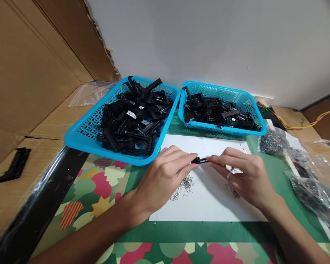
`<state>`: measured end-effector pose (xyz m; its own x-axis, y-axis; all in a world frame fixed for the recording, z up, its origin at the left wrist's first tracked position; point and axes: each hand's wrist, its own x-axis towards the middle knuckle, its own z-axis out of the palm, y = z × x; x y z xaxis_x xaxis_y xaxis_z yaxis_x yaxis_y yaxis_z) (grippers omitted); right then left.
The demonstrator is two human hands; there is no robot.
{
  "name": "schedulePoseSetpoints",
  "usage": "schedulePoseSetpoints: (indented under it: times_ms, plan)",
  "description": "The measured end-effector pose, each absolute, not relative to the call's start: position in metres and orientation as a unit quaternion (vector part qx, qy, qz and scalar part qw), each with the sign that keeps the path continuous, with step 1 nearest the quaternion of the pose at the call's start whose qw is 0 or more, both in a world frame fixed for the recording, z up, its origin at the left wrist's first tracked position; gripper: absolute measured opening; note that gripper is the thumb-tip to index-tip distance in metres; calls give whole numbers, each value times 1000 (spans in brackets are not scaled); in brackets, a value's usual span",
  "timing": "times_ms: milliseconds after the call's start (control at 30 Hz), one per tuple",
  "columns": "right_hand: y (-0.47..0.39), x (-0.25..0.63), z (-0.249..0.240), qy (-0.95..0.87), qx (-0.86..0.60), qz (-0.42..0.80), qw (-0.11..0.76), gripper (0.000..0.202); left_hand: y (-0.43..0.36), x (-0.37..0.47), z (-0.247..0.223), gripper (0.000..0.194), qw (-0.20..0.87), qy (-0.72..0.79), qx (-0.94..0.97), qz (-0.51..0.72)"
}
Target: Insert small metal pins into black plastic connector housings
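Observation:
Between my two hands a narrow black plastic part point(202, 160) is held level over a white sheet point(206, 205). My left hand point(167, 172) pinches its left end between thumb and fingers. At its right end, the fingers of my right hand point(240, 172) close on the part and hide that end. A thin pale metallic piece point(230, 173) shows by the right fingers; I cannot make out what it is. Under my left hand lies a pile of small bent metal pieces point(185, 185). A smaller group of such pieces point(232, 190) sits beneath my right hand.
Two blue plastic baskets, a left one point(121, 157) and a right one point(225, 130), hold many black plastic parts. Clear bags of small metal pieces point(273, 141) lie at the right. A single black part point(13, 165) rests on cardboard at the left. Yellow wires point(305, 126) run along the right.

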<state>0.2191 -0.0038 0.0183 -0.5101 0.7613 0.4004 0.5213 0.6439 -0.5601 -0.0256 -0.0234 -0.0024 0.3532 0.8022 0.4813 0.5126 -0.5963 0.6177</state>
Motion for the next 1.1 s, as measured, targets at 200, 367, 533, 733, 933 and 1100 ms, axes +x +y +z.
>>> schedulePoseSetpoints:
  times_ms: [200,367,533,733,933,1100]
  plan:
    - [0,217,33,-815,-427,315,231,31,-22,-25,-8,20,147,424,824,347]
    - [-1,209,29,-841,-392,293,230,27,-22,-23,-6,18,151,424,833,321]
    - [-6,209,26,-861,-359,310,184,13,-21,-23,-8,14,144,420,835,325]
    - [-13,210,33,-876,-360,310,84,10,-22,-24,-11,11,159,418,830,333]
    - [-17,201,36,-888,-371,268,36,14,-21,-23,-9,14,183,434,821,323]
    - [-12,219,43,-843,-430,313,76,14,-21,-23,-11,13,179,426,820,337]
